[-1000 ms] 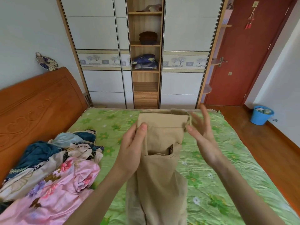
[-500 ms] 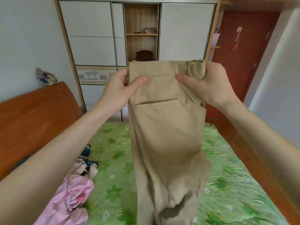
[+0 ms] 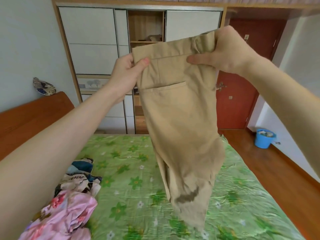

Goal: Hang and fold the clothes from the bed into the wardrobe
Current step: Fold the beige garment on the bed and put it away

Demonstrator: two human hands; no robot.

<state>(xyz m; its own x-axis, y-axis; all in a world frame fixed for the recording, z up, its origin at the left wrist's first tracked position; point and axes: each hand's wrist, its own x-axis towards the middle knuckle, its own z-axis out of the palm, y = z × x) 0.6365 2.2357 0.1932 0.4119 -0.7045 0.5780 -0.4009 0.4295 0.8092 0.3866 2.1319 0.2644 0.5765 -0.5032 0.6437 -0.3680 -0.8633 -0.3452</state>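
Hands, two: left hand (image 3: 127,73) and right hand (image 3: 225,49) each grip clamped on one khaki trousers (image 3: 180,118) waistband.

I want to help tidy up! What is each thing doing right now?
Beige trousers: held up by the waistband, hanging above the bed.
Left hand: pinching the waistband.
Right hand: gripping the waistband.
Clothes pile: unfolded on the bed.
Wardrobe: middle section open.
Red door: closed.

trousers (image 3: 178,108): lifted off bed (image 3: 138,170), now tilted | right hand (image 3: 230,51): risen above left hand (image 3: 128,71)
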